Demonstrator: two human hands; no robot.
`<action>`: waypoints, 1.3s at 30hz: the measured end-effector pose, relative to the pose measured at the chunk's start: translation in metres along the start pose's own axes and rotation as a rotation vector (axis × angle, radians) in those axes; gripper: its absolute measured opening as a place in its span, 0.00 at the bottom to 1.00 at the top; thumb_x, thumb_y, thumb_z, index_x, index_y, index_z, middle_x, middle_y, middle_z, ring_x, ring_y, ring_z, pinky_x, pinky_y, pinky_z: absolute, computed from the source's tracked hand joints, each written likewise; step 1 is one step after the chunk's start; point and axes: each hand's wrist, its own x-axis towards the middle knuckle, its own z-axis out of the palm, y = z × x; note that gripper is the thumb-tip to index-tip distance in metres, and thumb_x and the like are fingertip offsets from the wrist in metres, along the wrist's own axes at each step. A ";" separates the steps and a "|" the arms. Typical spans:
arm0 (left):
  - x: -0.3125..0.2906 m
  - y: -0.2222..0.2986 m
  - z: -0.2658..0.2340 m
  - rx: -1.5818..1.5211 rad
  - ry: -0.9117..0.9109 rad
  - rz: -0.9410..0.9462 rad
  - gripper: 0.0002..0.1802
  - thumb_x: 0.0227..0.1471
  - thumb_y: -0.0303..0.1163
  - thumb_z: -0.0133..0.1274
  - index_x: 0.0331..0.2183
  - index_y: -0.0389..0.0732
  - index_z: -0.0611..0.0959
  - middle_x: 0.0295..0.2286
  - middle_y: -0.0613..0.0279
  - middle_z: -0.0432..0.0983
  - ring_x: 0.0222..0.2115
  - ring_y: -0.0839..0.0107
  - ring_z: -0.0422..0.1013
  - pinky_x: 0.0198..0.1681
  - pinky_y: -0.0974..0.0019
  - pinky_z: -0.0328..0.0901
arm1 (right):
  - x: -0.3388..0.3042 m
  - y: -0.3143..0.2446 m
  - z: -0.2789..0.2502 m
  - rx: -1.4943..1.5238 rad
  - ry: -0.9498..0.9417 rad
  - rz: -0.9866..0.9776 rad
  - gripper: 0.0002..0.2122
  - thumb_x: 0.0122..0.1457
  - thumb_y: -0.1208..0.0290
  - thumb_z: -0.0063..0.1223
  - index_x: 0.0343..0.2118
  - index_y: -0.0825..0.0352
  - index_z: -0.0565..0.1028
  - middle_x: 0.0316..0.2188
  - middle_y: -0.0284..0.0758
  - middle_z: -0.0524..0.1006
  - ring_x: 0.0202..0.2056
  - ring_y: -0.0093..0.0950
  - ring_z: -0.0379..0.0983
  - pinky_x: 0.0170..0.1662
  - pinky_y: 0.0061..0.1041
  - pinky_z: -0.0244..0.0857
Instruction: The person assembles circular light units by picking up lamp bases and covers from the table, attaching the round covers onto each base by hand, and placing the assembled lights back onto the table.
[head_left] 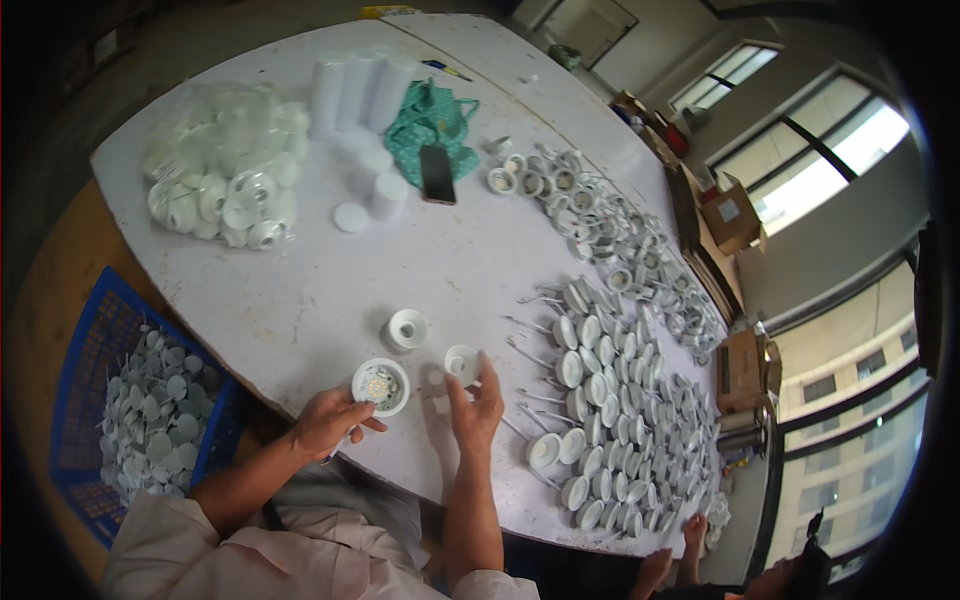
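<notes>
My left hand (332, 422) is closed on the rim of a round white LED light (381, 387), its face with the yellowish chips turned up. A thin wire hangs below that hand. Just to the right, my right hand (477, 412) grips a white ring-shaped housing (461, 364) between thumb and fingers, a short gap from the light. Another white housing (407, 329) rests on the table beyond the two hands, touched by neither.
Rows of white round lights (600, 400) with wires cover the table's right side, with metallic-rimmed housings (570, 190) behind. A plastic bag of white parts (228, 170), stacked white discs (388, 195), a phone (437, 175) and green cloth (420, 120) lie farther off. A blue crate (75, 400) stands left; another person's hands (672, 562) show lower right.
</notes>
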 end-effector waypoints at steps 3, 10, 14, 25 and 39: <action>0.007 -0.003 0.006 0.001 -0.045 -0.021 0.16 0.59 0.27 0.47 0.48 0.32 0.71 0.39 0.55 0.75 0.34 0.63 0.78 0.20 0.75 0.66 | -0.009 0.009 -0.007 0.039 0.050 0.031 0.28 0.50 0.73 0.65 0.54 0.71 0.68 0.42 0.42 0.75 0.41 0.29 0.74 0.39 0.25 0.70; 0.023 -0.013 0.018 0.008 -0.052 -0.022 0.16 0.58 0.28 0.48 0.47 0.32 0.72 0.39 0.54 0.75 0.31 0.62 0.78 0.19 0.73 0.66 | -0.021 0.025 -0.015 0.180 0.145 0.185 0.28 0.51 0.74 0.64 0.56 0.70 0.67 0.43 0.38 0.74 0.38 0.24 0.72 0.36 0.21 0.69; 0.027 -0.020 0.015 0.042 -0.053 -0.018 0.17 0.58 0.28 0.48 0.47 0.32 0.72 0.39 0.54 0.75 0.30 0.62 0.78 0.19 0.73 0.67 | -0.025 0.024 -0.008 0.234 0.153 0.215 0.27 0.52 0.75 0.63 0.56 0.69 0.67 0.43 0.37 0.74 0.34 0.21 0.72 0.33 0.18 0.67; 0.022 -0.019 0.010 -0.103 -0.046 0.031 0.18 0.57 0.29 0.48 0.47 0.32 0.72 0.38 0.54 0.75 0.30 0.61 0.77 0.21 0.71 0.67 | -0.028 0.013 -0.008 0.206 0.118 0.220 0.28 0.52 0.75 0.62 0.56 0.71 0.66 0.42 0.36 0.74 0.29 0.19 0.70 0.32 0.17 0.66; 0.022 -0.013 0.021 -0.028 -0.095 0.011 0.20 0.57 0.35 0.54 0.49 0.35 0.73 0.34 0.60 0.76 0.31 0.78 0.73 0.22 0.78 0.59 | -0.041 -0.002 -0.025 0.252 0.061 0.014 0.32 0.43 0.85 0.59 0.56 0.72 0.66 0.43 0.36 0.72 0.42 0.26 0.71 0.43 0.23 0.67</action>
